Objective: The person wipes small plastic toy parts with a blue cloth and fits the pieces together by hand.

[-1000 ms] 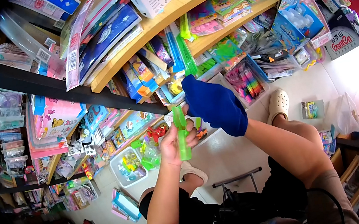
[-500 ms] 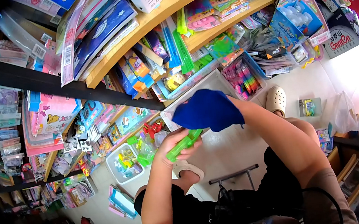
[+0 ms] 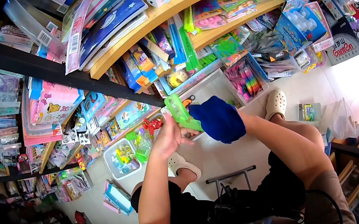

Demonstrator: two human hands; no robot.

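At the centre of my view is a translucent green plastic piece (image 3: 178,107), tilted between the two hands. The left hand (image 3: 168,139) holds it by its lower part, thumb along the near side and the other fingers partly behind, some of them loosely spread. A dark blue cloth (image 3: 219,121) lies against its lower end and covers most of the right hand (image 3: 246,120), so I cannot tell whether those fingers are pinching or merely pressed flat.

I judge the piece light, stiff and rather slick, possibly thin enough to crack under a hard squeeze; I would take it by the long sides, near the middle. The cloth looks soft and limp, and offers better friction when bunched over the fingertips.

Below is a white bin (image 3: 212,85), with a tray of rainbow-coloured items (image 3: 248,79) just beside it. The black shelf beam (image 3: 113,90) ends near the piece's upper end; through this curved lens I can't be sure how near. Beyond, the wooden shelf (image 3: 155,17) makes another edge to respect. I find more room toward my own side, over the tiled floor (image 3: 221,154), down to the metal stand (image 3: 231,174)
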